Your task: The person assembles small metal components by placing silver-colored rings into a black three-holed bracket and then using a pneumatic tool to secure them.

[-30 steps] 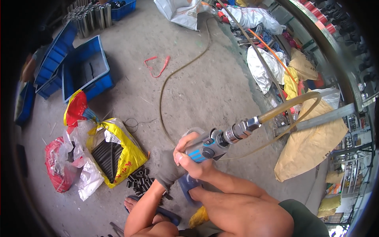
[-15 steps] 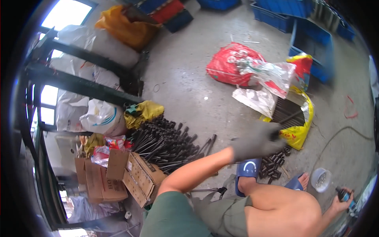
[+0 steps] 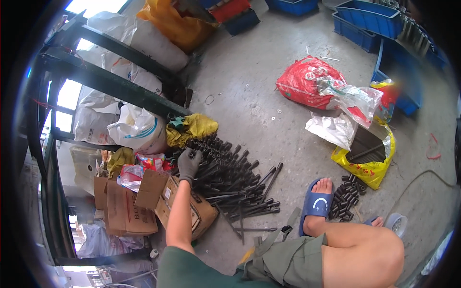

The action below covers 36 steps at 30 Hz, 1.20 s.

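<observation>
My left hand point(image 3: 189, 166), in a grey glove, is at the upper left part of a heap of black rods point(image 3: 225, 168) with thicker, socket-like ends. Its fingers are curled round the dark end of a black rod point(image 3: 192, 154); the rest of that rod blends into the heap. The cardboard box point(image 3: 180, 206) lies under my left wrist. My right hand is out of view. Short black sleeves point(image 3: 346, 198) lie in a pile by my blue slipper point(image 3: 317, 205). Beyond them, an opened yellow bag point(image 3: 370, 171) holds dark rods.
A red sack point(image 3: 309, 82) lies on the floor ahead, with blue crates point(image 3: 367, 24) behind it. A dark green metal frame point(image 3: 110, 89) and white sacks point(image 3: 137, 128) stand at the left. A small white tub point(image 3: 397, 224) sits at the lower right, near a cable point(image 3: 418, 177).
My left hand has moved left, from beside the yellow bag to the rod heap. My right hand, which held a blue and black tool, has left the view. The view has shifted left.
</observation>
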Tool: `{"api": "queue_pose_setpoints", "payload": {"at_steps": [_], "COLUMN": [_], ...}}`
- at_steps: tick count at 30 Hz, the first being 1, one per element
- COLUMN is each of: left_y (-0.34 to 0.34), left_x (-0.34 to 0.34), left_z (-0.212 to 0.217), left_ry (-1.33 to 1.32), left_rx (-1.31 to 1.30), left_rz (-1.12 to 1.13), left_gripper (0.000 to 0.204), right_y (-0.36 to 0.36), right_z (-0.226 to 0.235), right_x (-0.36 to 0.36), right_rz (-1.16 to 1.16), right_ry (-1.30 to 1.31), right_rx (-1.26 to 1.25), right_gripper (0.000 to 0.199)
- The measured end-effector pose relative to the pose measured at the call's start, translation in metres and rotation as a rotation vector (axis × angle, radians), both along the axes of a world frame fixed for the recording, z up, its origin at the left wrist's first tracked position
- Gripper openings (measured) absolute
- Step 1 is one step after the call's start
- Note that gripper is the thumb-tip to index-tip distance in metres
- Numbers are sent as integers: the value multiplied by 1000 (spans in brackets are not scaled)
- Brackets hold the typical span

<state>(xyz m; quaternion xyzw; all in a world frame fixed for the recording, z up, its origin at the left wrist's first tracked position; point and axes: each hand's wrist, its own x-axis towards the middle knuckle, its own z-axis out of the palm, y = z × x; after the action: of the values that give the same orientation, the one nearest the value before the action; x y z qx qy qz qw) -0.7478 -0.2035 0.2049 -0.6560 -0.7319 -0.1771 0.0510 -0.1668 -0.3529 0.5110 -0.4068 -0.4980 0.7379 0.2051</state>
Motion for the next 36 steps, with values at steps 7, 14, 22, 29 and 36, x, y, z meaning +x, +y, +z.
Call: {"api": "queue_pose_setpoints", "payload": {"at_steps": [7, 14, 22, 29, 36], "left_y": [28, 34, 29, 115, 113], "left_x": [33, 189, 568, 684, 706], "left_z": [-55, 8, -34, -154, -146], "left_ry": [304, 327, -351, 130, 20], "left_rx": [20, 221, -305, -183, -343], "left_rz": [-199, -277, -1467, -1417, -1385], "left_gripper": [58, 45, 49, 69, 63], "right_y": [-28, -108, -286, -305, -143], "right_z": [-85, -228, -340, -390, -387], "right_x": [43, 126, 215, 245, 181], "right_rz": [-360, -1042, -1935, -2091, -828], "right_ry": [20, 126, 88, -548, -878], "right_rx": [-191, -359, -502, -387, 161], "right_gripper": [29, 32, 41, 50, 30]}}
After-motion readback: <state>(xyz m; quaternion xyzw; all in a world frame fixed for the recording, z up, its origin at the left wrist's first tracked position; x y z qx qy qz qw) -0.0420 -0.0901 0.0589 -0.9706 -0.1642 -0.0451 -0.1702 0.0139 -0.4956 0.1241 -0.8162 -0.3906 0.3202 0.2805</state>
